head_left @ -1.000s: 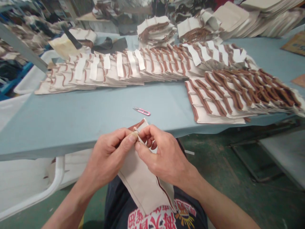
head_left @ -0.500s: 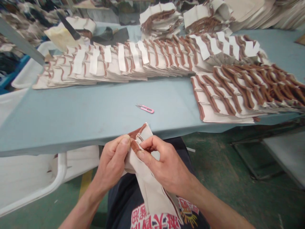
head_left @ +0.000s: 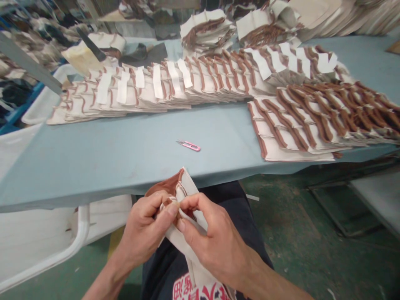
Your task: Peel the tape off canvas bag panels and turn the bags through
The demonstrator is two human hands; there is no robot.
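Observation:
A cream fabric piece with brown edging [head_left: 184,246] hangs over my lap, its top corner near the table's front edge. My left hand [head_left: 150,227] pinches the folded brown and cream edge between thumb and fingers. Close on its right, my right hand [head_left: 212,233] grips the same piece, with thumb and forefinger at the edge. The fingertips of both hands nearly meet there. Pink thread snips [head_left: 191,146] lie on the blue table beyond the hands.
On the blue table [head_left: 125,154], overlapping cream and brown pieces [head_left: 218,79] run across the back, some with white strips. Another brown-edged stack [head_left: 293,125] lies at the right. A white bin [head_left: 83,229] stands below left; a metal frame [head_left: 343,233] stands at the right.
Both hands have moved slightly down in view with the fabric. The edge is now more folded between my fingers, and more of the brown side shows above my left hand.

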